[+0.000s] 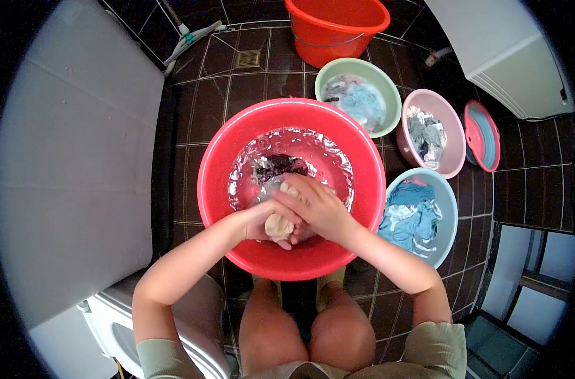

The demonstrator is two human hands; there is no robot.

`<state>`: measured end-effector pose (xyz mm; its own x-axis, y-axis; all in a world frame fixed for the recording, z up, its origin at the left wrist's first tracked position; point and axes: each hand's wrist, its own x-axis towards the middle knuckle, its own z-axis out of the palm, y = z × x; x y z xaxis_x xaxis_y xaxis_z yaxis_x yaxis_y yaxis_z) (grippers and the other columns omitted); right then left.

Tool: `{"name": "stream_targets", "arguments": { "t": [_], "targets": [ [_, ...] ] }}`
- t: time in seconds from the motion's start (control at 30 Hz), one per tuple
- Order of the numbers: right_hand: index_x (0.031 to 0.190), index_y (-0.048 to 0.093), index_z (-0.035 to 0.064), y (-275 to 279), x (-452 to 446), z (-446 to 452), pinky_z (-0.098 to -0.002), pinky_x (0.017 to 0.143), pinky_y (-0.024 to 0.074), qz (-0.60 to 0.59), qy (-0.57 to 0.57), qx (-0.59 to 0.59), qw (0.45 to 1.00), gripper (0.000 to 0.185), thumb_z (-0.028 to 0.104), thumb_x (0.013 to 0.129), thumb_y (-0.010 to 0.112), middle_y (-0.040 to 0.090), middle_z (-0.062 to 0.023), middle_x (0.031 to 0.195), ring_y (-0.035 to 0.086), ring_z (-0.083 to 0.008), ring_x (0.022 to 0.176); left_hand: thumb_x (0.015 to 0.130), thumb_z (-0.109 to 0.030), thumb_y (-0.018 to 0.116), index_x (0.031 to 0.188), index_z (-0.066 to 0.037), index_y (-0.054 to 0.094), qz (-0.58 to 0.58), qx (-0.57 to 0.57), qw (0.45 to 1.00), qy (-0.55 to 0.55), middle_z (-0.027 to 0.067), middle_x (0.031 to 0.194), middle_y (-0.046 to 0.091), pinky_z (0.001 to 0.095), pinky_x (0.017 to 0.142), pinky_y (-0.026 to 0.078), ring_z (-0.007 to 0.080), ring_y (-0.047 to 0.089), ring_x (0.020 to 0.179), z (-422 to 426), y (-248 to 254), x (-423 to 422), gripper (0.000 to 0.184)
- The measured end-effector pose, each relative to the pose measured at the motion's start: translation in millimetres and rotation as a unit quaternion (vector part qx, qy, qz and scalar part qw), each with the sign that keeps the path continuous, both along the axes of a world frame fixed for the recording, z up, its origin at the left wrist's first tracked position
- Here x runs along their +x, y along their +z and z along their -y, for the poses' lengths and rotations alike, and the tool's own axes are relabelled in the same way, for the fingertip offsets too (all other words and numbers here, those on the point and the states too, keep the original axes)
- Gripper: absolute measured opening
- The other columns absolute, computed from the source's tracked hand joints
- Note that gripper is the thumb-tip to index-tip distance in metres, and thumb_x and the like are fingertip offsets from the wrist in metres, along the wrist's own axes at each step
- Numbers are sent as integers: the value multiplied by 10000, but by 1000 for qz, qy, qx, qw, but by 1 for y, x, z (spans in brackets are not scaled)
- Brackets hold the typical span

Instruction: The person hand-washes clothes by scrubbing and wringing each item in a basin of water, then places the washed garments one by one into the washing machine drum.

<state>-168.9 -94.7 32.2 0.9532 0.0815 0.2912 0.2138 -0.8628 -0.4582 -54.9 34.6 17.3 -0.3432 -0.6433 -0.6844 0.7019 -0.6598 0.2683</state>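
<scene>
A large red basin (215,189) stands on the floor in front of me with clear, rippling water in it. Over the water, my left hand (272,218) and my right hand (316,202) press together around a bunched, cream-coloured cloth (278,227). Part of the cloth bulges out below my fingers, and the rest is hidden between my palms. A dark, lacy-looking cloth (281,165) lies in the water just beyond my hands, beside something pale grey that I cannot make out.
A green basin (393,104) of soaking clothes, a pink basin (455,155) and a light blue basin (450,221) with laundry stand to the right. Beyond are a red bucket (338,38) and a collapsible basin (483,136). A floor drain (248,59) lies ahead.
</scene>
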Motion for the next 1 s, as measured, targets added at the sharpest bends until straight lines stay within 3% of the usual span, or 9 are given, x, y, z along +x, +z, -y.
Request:
{"name": "stream_targets", "arguments": {
  "t": [0.23, 0.37, 0.43, 0.5, 0.6, 0.67, 0.8, 0.83, 1.0],
  "targets": [
    [918, 507, 73, -4, 15, 18, -349, 625, 493, -157, 170, -59, 971, 305, 180, 652, 611, 568, -90, 948, 599, -232, 795, 715, -216, 566, 934, -36, 528, -63, -39, 995, -74, 168, 961, 593, 239, 445, 429, 266, 621, 786, 2, 11, -14, 286],
    [928, 513, 63, -11, 11, 8, -355, 579, 488, -235, 103, -137, 957, 304, 199, 671, 600, 595, -105, 712, 611, -248, 682, 676, -204, 665, 1130, -34, 452, 260, -35, 947, -186, 130, 885, 625, 281, 482, 453, 256, 629, 731, 10, -13, -2, 529],
    [927, 519, 55, -18, 17, 8, -360, 558, 484, -288, 55, -150, 944, 299, 192, 673, 594, 588, -125, 646, 613, -254, 651, 672, -219, 663, 1220, -67, 366, 604, -186, 761, -148, 121, 852, 626, 324, 499, 473, 255, 626, 685, 5, -42, -8, 642],
    [901, 529, 47, -27, 20, 6, -369, 535, 479, -325, 9, -124, 937, 270, 178, 672, 588, 578, -152, 611, 614, -262, 642, 663, -240, 661, 1282, -104, 297, 753, -238, 585, -187, 124, 844, 621, 360, 521, 490, 260, 623, 666, 9, -29, -9, 731],
    [848, 552, 49, -39, 17, -3, -307, 477, 452, -282, -54, 39, 957, 191, 176, 705, 551, 553, -102, 573, 591, -213, 567, 645, -271, 658, 1318, -160, 235, 771, -234, 480, -348, 136, 860, 612, 391, 553, 505, 276, 621, 677, 18, 5, 5, 803],
    [798, 533, 86, -28, 14, -22, -251, 426, 374, -313, -170, 415, 837, 114, 170, 722, 531, 476, -33, 529, 496, -148, 478, 632, -283, 656, 1324, -189, 221, 760, -285, 420, -406, 127, 856, 611, 397, 562, 507, 281, 620, 678, 21, 9, 14, 822],
    [688, 471, 114, -25, 0, -36, -231, 372, 233, -494, -99, 785, 361, 102, 192, 712, 532, 330, 64, 503, 291, -84, 403, 743, -205, 487, 1235, -180, 366, 790, -458, 246, -324, 66, 635, 575, 316, 458, 490, 215, 600, 541, 21, 6, 23, 507],
    [659, 396, 147, -19, -6, -40, -208, 374, 143, -469, -98, 817, 322, 133, 161, 718, 514, 272, 62, 492, 220, -57, 398, 736, -197, 481, 1169, -189, 423, 800, -470, 225, -296, 37, 595, 537, 291, 443, 477, 185, 574, 501, 20, 9, 23, 437],
    [676, 385, 150, 6, -17, -49, -206, 352, 154, -381, 26, 906, 182, 118, 85, 681, 483, 265, 47, 482, 225, -63, 385, 681, -203, 505, 1004, -197, 504, 840, -499, 135, -168, -15, 577, 489, 254, 417, 443, 128, 523, 480, 24, 45, 16, 323]
  ]
}}
